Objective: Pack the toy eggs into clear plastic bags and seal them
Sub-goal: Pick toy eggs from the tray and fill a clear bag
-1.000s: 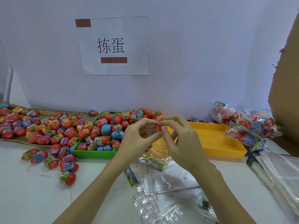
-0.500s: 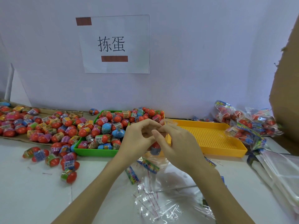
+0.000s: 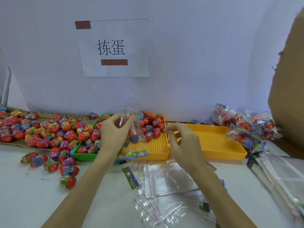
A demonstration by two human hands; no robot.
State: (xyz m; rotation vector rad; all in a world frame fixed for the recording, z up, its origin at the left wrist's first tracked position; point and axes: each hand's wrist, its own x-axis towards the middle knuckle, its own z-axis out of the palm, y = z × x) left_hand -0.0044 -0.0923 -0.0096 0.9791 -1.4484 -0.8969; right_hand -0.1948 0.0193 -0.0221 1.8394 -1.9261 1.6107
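My left hand point(image 3: 113, 134) grips the top of a clear plastic bag point(image 3: 134, 129) that hangs over the left yellow tray point(image 3: 148, 146), with a couple of toy eggs in its bottom. My right hand point(image 3: 182, 142) is apart from the bag, to its right, thumb and forefinger drawn together. Whether they pinch a thin strip is too faint to tell. Loose red toy eggs point(image 3: 49, 130) with coloured wrappers cover the cardboard at the left. More fill the green tray point(image 3: 82, 156). Empty clear bags point(image 3: 167, 178) lie under my forearms.
A second yellow tray point(image 3: 213, 142) sits at the right, with filled bags of eggs point(image 3: 243, 127) beside it. A stack of clear bags point(image 3: 279, 175) lies at the right edge under a cardboard box point(image 3: 289, 96). Printed paper strips point(image 3: 133, 154) and several stray eggs point(image 3: 67, 168) lie on the white table.
Both hands were together at the bag's mouth. Now my right hand has pulled away to the right and down, while my left hand alone holds the bag up.
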